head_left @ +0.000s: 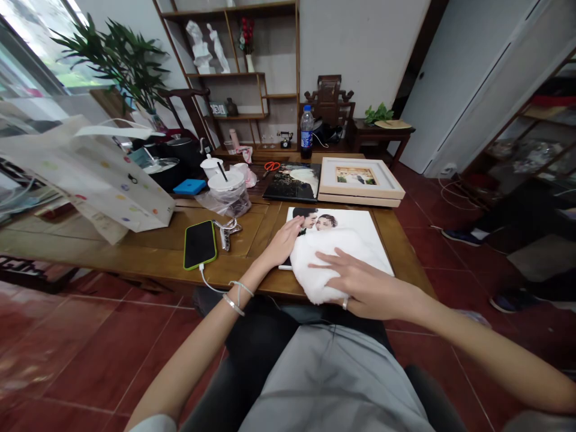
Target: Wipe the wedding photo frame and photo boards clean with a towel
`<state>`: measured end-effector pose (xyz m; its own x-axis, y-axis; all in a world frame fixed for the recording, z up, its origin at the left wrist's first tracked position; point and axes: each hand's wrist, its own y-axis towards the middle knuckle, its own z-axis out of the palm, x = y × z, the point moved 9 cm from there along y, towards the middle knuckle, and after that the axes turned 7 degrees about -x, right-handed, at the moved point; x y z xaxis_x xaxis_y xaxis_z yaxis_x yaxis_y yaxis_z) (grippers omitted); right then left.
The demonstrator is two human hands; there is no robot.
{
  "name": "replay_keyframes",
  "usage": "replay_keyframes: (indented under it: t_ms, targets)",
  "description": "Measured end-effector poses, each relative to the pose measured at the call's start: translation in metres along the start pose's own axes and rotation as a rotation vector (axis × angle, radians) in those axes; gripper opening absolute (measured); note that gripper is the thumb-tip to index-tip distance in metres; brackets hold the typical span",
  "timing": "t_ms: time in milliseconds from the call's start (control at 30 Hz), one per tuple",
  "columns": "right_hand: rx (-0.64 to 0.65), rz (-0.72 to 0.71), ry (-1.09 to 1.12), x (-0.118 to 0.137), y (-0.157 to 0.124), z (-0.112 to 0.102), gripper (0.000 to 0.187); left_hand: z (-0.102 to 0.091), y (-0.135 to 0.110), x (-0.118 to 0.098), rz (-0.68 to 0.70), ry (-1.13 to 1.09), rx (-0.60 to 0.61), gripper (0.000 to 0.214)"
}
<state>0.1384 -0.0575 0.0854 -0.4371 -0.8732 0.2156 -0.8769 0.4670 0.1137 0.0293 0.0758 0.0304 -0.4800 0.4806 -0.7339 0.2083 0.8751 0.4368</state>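
Observation:
A white photo panel with a printed picture of two people lies near the table's front edge. Across its lower part, and hanging a little over the edge, is a fluffy white cloth. My right hand presses on this cloth from the right, its fingers curved over the fabric and a ring on one finger. My left hand rests at the panel's left side with fingers stretched flat along the picture, holding nothing. Part of the panel is hidden under the cloth and my hands.
Behind the panel lie a dark photo album and a framed photo, with red scissors and a bottle nearby. Leftward are a charging phone, a lidded cup, a blue box and a paper bag. Someone's legs show at right.

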Motion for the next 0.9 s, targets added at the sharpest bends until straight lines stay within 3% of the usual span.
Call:
replay_keyframes:
  t_ms: [100,233,433,600,733,800,900]
  targets:
    - [-0.02,0.098,0.049,-0.014,-0.012,-0.006,0.033,0.002,0.0,-0.002,0.059,0.035,0.018,0.044]
    - [-0.122,0.258,0.038,-0.059,-0.019,-0.013,0.032,0.003,-0.001,-0.003,0.104,0.054,0.028,0.04]
    - [-0.309,0.366,0.067,-0.127,0.008,-0.027,0.039,0.003,-0.001,-0.003,0.097,0.062,0.032,0.04]
    - [-0.293,0.337,0.358,-0.131,0.064,-0.027,0.041,0.002,-0.001,-0.003,0.101,0.077,0.028,0.039]
    - [-0.322,0.344,0.387,-0.125,0.098,-0.027,0.038,0.002,-0.001,-0.005,0.117,0.098,0.032,0.037]
    - [-0.333,0.35,0.388,-0.125,0.101,-0.025,0.038,0.002,-0.001,-0.005,0.119,0.1,0.037,0.037]
    - [-0.32,0.382,0.398,-0.132,0.085,-0.023,0.04,0.002,-0.001,-0.004,0.114,0.092,0.037,0.038]
